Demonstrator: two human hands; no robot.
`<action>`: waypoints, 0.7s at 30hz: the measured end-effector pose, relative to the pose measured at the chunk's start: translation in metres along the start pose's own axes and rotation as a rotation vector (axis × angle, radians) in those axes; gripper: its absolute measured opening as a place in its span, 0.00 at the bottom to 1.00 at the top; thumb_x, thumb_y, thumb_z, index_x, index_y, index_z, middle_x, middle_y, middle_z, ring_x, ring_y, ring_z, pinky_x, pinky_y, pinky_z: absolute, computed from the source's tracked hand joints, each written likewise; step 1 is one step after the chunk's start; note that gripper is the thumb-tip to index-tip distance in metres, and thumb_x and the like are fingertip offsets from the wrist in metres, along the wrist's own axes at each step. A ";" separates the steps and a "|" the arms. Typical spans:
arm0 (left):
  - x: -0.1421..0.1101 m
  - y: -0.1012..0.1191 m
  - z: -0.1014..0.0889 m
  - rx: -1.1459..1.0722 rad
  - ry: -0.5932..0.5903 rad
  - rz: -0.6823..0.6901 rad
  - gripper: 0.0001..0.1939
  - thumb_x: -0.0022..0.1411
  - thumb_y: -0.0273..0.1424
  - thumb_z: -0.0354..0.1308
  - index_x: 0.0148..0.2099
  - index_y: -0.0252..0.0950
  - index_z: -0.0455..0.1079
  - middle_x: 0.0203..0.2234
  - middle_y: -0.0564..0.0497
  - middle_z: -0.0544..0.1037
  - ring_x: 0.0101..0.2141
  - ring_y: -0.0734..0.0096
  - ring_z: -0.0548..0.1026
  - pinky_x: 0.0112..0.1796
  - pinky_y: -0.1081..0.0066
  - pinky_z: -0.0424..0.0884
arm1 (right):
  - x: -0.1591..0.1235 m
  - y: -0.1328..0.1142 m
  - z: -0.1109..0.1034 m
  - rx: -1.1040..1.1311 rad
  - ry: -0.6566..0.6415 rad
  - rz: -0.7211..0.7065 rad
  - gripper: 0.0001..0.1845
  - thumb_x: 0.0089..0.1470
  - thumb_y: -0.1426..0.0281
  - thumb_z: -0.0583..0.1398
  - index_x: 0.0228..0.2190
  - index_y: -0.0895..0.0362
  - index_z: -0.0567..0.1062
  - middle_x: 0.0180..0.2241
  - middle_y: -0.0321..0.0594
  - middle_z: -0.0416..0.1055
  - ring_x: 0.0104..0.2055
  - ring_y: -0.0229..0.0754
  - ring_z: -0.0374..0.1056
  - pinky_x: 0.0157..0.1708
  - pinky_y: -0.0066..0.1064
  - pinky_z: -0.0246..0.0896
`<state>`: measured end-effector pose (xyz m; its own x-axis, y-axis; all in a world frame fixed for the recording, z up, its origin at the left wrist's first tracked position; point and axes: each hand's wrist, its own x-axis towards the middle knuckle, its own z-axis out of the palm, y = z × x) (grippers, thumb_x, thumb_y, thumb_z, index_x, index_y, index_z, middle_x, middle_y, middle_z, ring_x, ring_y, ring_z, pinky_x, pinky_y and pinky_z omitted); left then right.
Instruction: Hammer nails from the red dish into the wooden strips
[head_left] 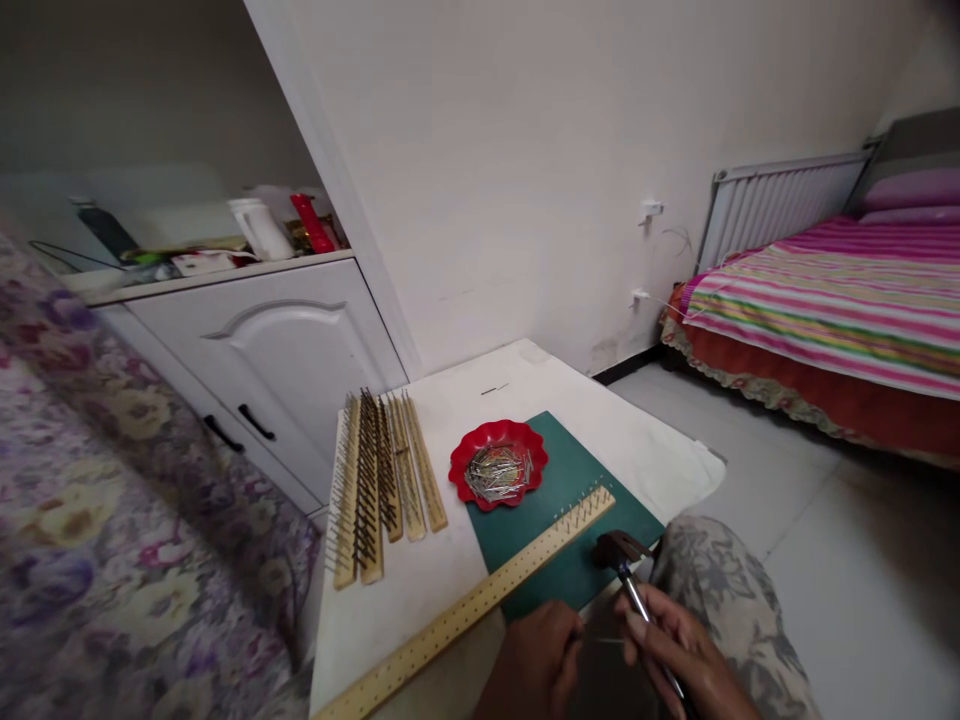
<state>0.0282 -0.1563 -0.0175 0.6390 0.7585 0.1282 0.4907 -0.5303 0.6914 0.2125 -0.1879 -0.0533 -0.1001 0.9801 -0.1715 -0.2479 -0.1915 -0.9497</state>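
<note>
A white table (405, 605) stands by the wall, a green mat (574, 470) on it. Over both lies a long wooden strip (480, 599), slanting away to the right, its near end cut off, its far end bristling with nails (581, 513). A red dish (480, 437) overlaps the mat's corner. The hammer (636, 598) points head-forward, leaning left, its butt hard to make out; the right hand (690, 650) has fingers clamped round its shaft. The left hand (540, 650) curls near the strip; I can't tell what its hidden fingers grip.
</note>
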 end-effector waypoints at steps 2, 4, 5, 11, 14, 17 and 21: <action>0.000 0.000 0.000 0.010 -0.009 0.006 0.06 0.59 0.23 0.45 0.34 0.37 0.62 0.28 0.51 0.71 0.30 0.74 0.69 0.30 0.77 0.60 | 0.001 0.003 -0.001 0.001 0.009 0.003 0.22 0.46 0.50 0.59 0.30 0.56 0.66 0.18 0.29 0.68 0.07 0.22 0.44 0.07 0.17 0.33; 0.000 0.001 -0.001 0.015 -0.019 0.001 0.06 0.58 0.23 0.46 0.34 0.36 0.63 0.28 0.51 0.71 0.30 0.74 0.69 0.30 0.77 0.59 | 0.001 0.006 -0.002 0.002 0.017 0.011 0.22 0.44 0.51 0.62 0.31 0.56 0.66 0.18 0.28 0.66 0.07 0.22 0.44 0.07 0.16 0.34; 0.000 0.002 -0.001 0.005 -0.016 -0.014 0.06 0.58 0.23 0.46 0.33 0.36 0.63 0.28 0.51 0.71 0.29 0.74 0.68 0.30 0.76 0.59 | 0.002 0.007 -0.002 0.004 0.019 0.013 0.22 0.43 0.52 0.62 0.31 0.56 0.65 0.17 0.27 0.66 0.07 0.22 0.44 0.07 0.16 0.35; 0.006 0.008 0.010 -0.484 0.143 -0.283 0.02 0.55 0.26 0.53 0.31 0.35 0.65 0.22 0.53 0.71 0.25 0.75 0.68 0.29 0.76 0.60 | 0.002 0.002 -0.006 0.016 0.025 -0.003 0.21 0.44 0.55 0.63 0.33 0.56 0.65 0.18 0.27 0.67 0.07 0.22 0.45 0.07 0.16 0.37; 0.010 0.008 0.025 -0.948 0.261 -0.388 0.07 0.52 0.31 0.57 0.30 0.34 0.65 0.21 0.54 0.71 0.23 0.76 0.68 0.28 0.75 0.62 | 0.000 -0.002 -0.006 0.055 0.005 0.004 0.21 0.44 0.55 0.64 0.33 0.56 0.65 0.19 0.28 0.68 0.08 0.22 0.46 0.07 0.16 0.38; 0.013 0.010 0.037 -1.253 0.385 -0.448 0.11 0.46 0.33 0.63 0.29 0.33 0.65 0.21 0.54 0.71 0.22 0.78 0.67 0.28 0.75 0.62 | -0.001 -0.002 -0.004 0.094 0.019 -0.006 0.21 0.44 0.56 0.64 0.33 0.56 0.65 0.19 0.28 0.68 0.09 0.22 0.47 0.08 0.16 0.38; 0.014 0.018 0.048 -1.354 0.436 -0.470 0.12 0.44 0.33 0.65 0.28 0.32 0.67 0.20 0.54 0.71 0.22 0.78 0.67 0.28 0.75 0.62 | -0.002 -0.001 0.000 0.140 0.033 -0.032 0.19 0.45 0.57 0.65 0.32 0.56 0.66 0.19 0.29 0.68 0.09 0.23 0.46 0.08 0.16 0.37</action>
<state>0.0751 -0.1734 -0.0374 0.2411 0.9352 -0.2592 -0.4657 0.3458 0.8146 0.2126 -0.1893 -0.0518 -0.0588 0.9865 -0.1526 -0.3829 -0.1635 -0.9092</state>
